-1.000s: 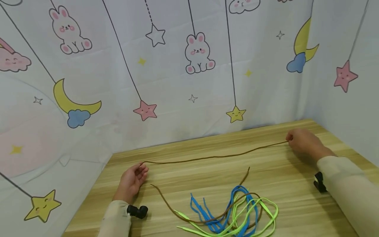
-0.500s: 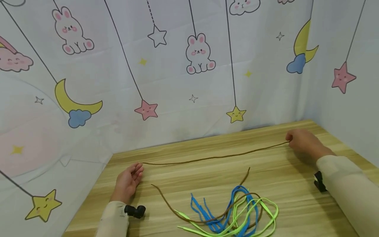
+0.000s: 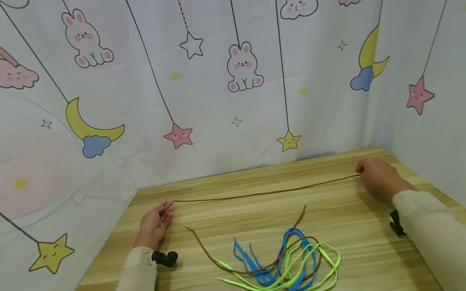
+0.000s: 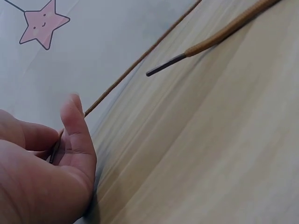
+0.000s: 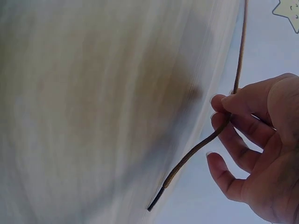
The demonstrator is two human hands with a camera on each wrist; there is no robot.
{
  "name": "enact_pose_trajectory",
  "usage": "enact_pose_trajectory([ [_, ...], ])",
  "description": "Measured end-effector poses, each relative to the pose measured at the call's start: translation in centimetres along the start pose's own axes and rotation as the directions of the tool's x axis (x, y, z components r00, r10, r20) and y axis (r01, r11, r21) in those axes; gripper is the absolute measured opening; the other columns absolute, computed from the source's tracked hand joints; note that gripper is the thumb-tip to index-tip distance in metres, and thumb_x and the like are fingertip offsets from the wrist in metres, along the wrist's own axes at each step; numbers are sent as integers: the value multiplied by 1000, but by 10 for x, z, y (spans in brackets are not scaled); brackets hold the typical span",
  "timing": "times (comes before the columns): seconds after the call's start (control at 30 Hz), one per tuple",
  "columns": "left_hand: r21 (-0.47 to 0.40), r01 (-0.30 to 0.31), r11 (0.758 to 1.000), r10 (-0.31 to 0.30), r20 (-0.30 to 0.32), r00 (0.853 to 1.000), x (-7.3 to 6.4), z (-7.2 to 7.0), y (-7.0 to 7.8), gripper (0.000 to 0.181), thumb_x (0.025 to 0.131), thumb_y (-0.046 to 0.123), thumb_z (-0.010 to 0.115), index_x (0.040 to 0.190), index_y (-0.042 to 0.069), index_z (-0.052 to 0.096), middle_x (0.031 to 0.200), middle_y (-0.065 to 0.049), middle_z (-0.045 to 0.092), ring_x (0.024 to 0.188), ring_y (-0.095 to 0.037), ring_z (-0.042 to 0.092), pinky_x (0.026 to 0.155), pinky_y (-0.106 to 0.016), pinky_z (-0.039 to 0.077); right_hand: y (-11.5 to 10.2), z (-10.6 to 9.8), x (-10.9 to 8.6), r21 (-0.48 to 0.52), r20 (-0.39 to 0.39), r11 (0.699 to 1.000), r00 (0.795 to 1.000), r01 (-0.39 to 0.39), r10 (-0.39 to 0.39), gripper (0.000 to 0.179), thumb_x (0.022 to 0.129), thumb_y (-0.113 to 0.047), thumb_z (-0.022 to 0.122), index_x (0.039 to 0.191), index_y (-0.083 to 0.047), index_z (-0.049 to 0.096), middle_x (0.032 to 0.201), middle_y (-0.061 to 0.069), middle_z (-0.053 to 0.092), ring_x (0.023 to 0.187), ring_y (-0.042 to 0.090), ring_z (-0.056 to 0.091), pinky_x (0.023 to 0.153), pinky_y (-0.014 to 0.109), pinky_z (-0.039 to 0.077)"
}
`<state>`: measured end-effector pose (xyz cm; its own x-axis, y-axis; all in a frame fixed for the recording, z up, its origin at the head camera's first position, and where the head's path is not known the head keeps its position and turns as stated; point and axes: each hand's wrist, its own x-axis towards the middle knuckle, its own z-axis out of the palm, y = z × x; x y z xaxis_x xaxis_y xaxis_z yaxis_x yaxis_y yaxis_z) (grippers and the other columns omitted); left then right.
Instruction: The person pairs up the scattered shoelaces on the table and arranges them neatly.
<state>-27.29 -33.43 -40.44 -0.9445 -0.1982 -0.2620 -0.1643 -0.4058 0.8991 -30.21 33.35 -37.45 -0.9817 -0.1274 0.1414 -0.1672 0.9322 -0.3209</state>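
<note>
A thin brown shoelace [image 3: 267, 193] runs nearly straight between the two hands across the back of the table. Near one end, my left hand [image 3: 154, 222] pinches it between thumb and fingers; the dark tip shows inside the hand in the left wrist view. At the other end my right hand [image 3: 382, 176] pinches the lace, and in the right wrist view a short tail with a dark aglet [image 5: 156, 199] hangs past the fingers. In front lies a loose pile: a second brown shoelace [image 3: 204, 248], blue shoelaces [image 3: 255, 264] and yellow-green shoelaces [image 3: 333, 262].
The wood-grain table [image 3: 367, 226] meets a white printed curtain [image 3: 211, 105] at its back and both sides. Black wrist cameras sit on both sleeves, such as the left camera [image 3: 165, 258].
The held lace, wavy a second ago, is now pulled nearly straight. My left hand has shifted left and slightly down; my right hand has moved slightly right. The pile has stayed put.
</note>
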Motion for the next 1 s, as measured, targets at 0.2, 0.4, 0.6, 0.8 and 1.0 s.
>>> enact_pose_trajectory([
  [0.2,5,3,1000,-3,-19,1000,-1,-2,0,53,110,17,37,159,6,20,97,8,73,93,-3,68,81,-15,51,4,-1,-1,1,15,1000,1000,-8,8,26,89,2,53,109,4,69,114,29,64,101,49,60,77,67,47],
  [0.4,-7,10,1000,-10,-25,1000,-5,-1,2,47,110,21,40,154,8,28,104,6,71,103,-8,67,85,-18,51,6,-2,-3,4,19,1000,1000,-19,19,25,89,0,56,109,5,69,113,29,64,100,50,60,75,71,45],
  [0.6,-37,2,999,-3,-34,999,-6,1,2,49,109,20,40,155,8,26,102,4,72,104,-10,67,85,-19,52,9,-2,-4,8,27,999,999,-43,42,33,92,-3,53,120,10,65,124,34,59,109,58,54,82,73,43],
  [0.8,-36,-23,999,21,-56,998,-8,2,1,65,109,18,37,162,16,0,100,5,71,94,-7,68,79,-18,53,5,4,-3,10,21,999,999,-32,32,38,92,-7,48,122,10,63,125,35,57,111,58,53,84,69,45],
  [1.0,-14,-44,999,43,-62,997,-10,11,-2,54,108,16,41,158,11,23,92,6,68,83,-4,67,71,-16,51,-8,7,-4,12,-3,1000,1000,4,-4,33,94,-12,52,115,9,66,117,32,63,106,55,57,83,66,47],
])
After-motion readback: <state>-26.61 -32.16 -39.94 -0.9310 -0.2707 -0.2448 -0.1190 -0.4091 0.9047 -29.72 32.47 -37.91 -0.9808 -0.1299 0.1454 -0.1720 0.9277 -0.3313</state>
